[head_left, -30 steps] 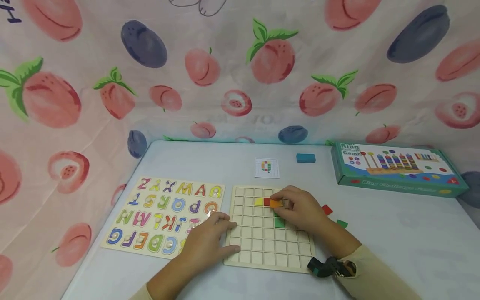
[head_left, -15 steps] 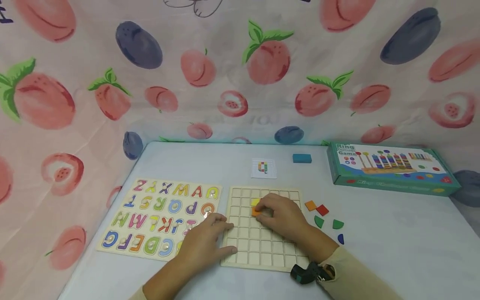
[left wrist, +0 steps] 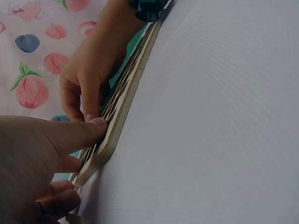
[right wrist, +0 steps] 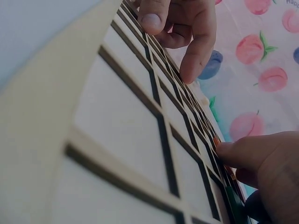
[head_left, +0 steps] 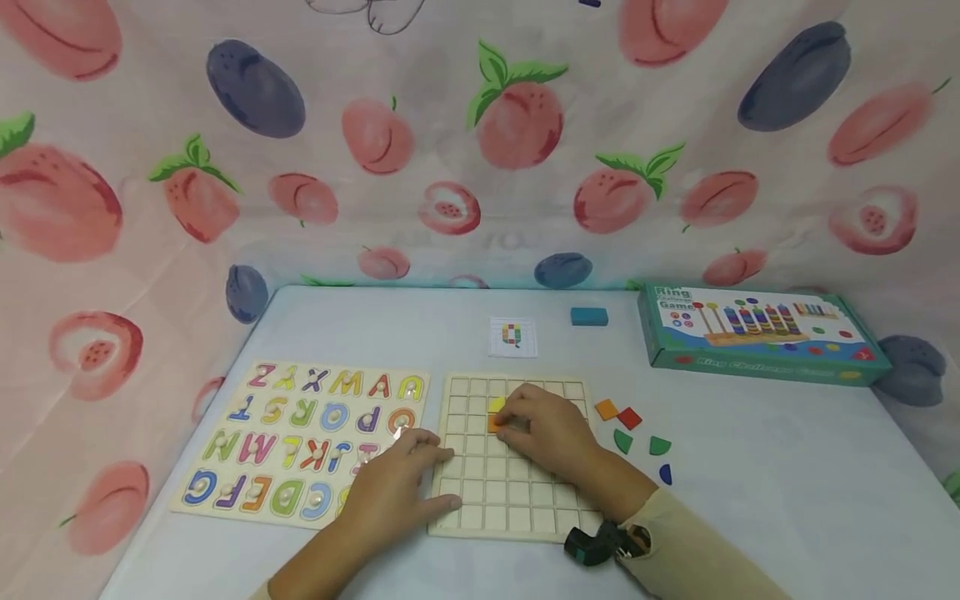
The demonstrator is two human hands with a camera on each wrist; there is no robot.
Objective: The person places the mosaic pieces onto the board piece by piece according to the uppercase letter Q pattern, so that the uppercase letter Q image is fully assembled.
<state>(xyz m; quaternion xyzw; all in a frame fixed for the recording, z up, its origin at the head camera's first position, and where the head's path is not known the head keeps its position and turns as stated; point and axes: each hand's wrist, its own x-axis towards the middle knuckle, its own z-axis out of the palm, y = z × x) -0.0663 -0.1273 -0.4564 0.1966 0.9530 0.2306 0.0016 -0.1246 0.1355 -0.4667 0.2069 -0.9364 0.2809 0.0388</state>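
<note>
Head view, at the far left, took in a fruit-printed cloth [head_left: 157, 275], which ran on behind the white table [head_left: 765, 492]. Next came a wooden letter board [head_left: 288, 429], its coloured letters fitted with small knobs, its near right corner hidden by the left hand [head_left: 397, 479]. That hand lay with its thumb and forefinger spread well apart, their tips touching the left edge of a pale grid board [head_left: 487, 492]; the left wrist view also showed the thumb on the board's edge. Within the grid, a yellow tile [head_left: 497, 404] sat in the third column from the left, partly covered by fingers, and an orange tile [head_left: 492, 423] was just on its near side. Beyond the board, flat on the table, was a white card [head_left: 513, 337] printed with a figure of coloured squares. The right hand [head_left: 551, 429] reached over the grid, thumb and forefinger pinching the orange tile; whether the tile was fully seated could not be told. A dark green piece [right wrist: 236, 205] showed beside that hand in the right wrist view. Farther right were a blue block [head_left: 588, 317] near the back, then a loose orange square [head_left: 606, 409], a red square [head_left: 629, 417], two green quarter-rounds [head_left: 660, 446] and a dark blue half-round [head_left: 665, 474]. Last, a green Ring Challenge Game box [head_left: 765, 333] lay at the back right.
</note>
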